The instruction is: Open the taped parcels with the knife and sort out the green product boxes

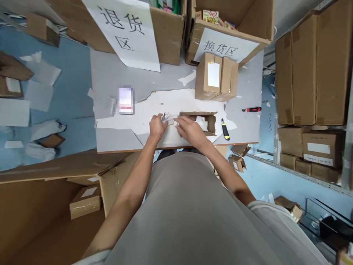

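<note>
My left hand [156,128] is closed around one end of a small, crumpled piece of clear plastic packaging [170,118], with something dark and white inside that I cannot make out. Thumb and fingers of my right hand [191,131] pinch the other end. Partly under my right hand lies a small open cardboard box [211,125] with white paper [202,123] in it. Just right of the box is a yellow and black utility knife [225,129]. Both hands are low over the worn white patch of the grey table [113,138].
Taped cardboard boxes [208,79] stand at the table's back right, before two large labelled cartons [168,40]. A red and black utility knife [253,109] lies near the right edge. A blurred packet [125,100] is on the left. Stacked cartons [303,70] fill the right shelf.
</note>
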Available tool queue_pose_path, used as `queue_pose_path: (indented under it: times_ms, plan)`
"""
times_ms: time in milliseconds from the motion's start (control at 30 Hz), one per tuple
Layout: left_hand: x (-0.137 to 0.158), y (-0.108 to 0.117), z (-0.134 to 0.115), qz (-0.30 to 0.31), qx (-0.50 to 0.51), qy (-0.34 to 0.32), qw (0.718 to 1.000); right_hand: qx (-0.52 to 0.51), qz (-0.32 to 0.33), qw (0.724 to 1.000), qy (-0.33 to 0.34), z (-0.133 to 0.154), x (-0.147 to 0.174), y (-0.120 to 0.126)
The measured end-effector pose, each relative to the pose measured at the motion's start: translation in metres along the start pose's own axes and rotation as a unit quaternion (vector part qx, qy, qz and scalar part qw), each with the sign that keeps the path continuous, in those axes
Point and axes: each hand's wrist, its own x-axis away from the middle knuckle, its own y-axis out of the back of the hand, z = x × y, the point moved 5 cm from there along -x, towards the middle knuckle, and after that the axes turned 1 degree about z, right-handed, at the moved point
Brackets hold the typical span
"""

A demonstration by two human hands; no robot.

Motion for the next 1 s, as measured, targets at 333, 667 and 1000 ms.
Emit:
queue_pose_path:
  times_ms: [333, 667, 1000]
  plan:
    - [0.067, 0.048, -0.085, -0.075, 0.103, -0.174, 0.976, 0.032, -0.052, 0.984, -0.168, -0.119, 0.089, 0.036]
    - [0.041, -0.029, -0.167, 0.143, -0.125, -0.222, 0.956, 0.035, 0.000, 0.988, -0.150, -0.153, 0.075, 0.030]
    - [0.003, -0.076, -0.188, 0.192, -0.133, -0.204, 0.951, 0.020, -0.001, 0.989, -0.148, -0.159, 0.080, 0.039]
